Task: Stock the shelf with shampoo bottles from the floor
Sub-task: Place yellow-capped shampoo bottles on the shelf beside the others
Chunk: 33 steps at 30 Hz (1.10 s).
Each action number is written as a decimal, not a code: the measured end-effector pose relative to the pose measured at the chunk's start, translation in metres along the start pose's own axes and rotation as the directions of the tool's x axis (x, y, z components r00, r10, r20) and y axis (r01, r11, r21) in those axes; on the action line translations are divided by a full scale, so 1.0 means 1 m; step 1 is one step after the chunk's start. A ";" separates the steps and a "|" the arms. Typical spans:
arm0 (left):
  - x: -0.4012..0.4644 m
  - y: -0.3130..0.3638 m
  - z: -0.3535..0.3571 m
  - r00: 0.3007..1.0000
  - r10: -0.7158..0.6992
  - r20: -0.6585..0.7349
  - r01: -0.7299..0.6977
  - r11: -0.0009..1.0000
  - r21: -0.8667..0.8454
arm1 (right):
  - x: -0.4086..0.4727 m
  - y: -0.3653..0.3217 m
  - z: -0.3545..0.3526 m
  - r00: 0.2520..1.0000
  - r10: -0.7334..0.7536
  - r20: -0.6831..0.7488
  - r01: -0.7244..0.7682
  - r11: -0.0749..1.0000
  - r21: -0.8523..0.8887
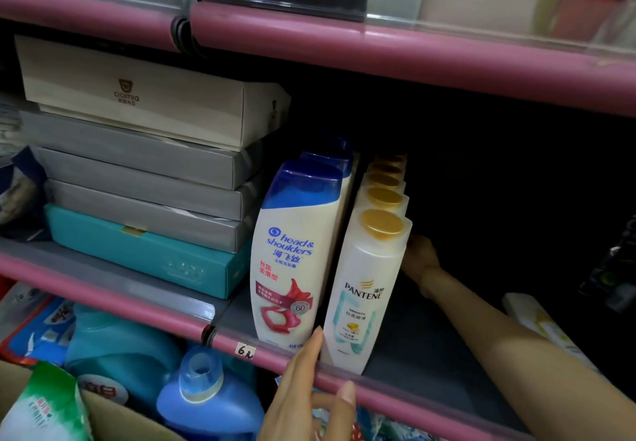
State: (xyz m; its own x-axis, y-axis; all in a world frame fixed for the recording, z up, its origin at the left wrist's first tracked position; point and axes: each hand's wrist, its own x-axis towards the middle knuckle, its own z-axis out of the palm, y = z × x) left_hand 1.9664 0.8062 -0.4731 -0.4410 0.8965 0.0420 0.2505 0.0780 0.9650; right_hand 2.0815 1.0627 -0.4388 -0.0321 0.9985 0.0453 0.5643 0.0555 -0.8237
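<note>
A row of Pantene shampoo bottles (366, 289) is stood on the grey shelf (413, 330), behind its pink rail (395, 396). The left hand (306, 396) is held relaxed, fingertips touching the front bottle's base. The right hand (421, 256) is reached in behind the row; its grip cannot be told. Head & Shoulders bottles (292, 251) are just left of the fingertips.

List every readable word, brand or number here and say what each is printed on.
"head & shoulders" and "60": front blue-capped bottle; its Chinese lines I cannot transcribe reliably.
"PANTENE" and "SMOOTH": front gold-capped bottle; smaller print is too small.
"6", handwritten, with a further mark: price tag on the shelf rail.
Logo on the beige box: too blurred.
</note>
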 end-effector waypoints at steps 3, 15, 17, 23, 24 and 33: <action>-0.004 0.005 -0.007 0.998 0.067 -0.006 -0.068 0.997 -0.041 | -0.022 -0.002 -0.026 0.999 -0.035 0.015 0.037 0.982 -0.184; -0.023 0.014 -0.021 0.984 0.180 0.003 -0.179 0.982 -0.061 | -0.148 0.037 -0.146 0.944 0.312 0.111 -0.096 0.580 -0.809; -0.030 0.016 -0.020 0.982 0.187 0.015 -0.186 0.982 -0.043 | -0.155 0.046 -0.153 0.951 0.291 0.106 -0.097 0.604 -0.791; -0.057 0.019 -0.011 0.968 0.240 0.069 -0.241 0.970 0.018 | -0.167 0.063 -0.161 0.985 0.171 -0.008 -0.149 0.836 -0.528; -0.064 0.020 -0.009 0.964 0.246 0.098 -0.250 0.968 0.035 | -0.169 0.063 -0.160 0.982 0.183 -0.035 -0.178 0.863 -0.474; -0.098 0.017 -0.016 0.914 0.353 0.203 -0.381 0.917 0.121 | -0.208 -0.011 -0.176 0.808 0.453 0.378 -0.588 0.576 0.568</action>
State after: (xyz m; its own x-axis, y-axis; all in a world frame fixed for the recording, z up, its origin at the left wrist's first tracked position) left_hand 1.9998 0.7130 -0.4566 -0.1400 0.9348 0.3264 0.5021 -0.2171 0.8371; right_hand 2.2272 0.8542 -0.3403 -0.0824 0.8311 -0.5500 -0.1247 -0.5561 -0.8217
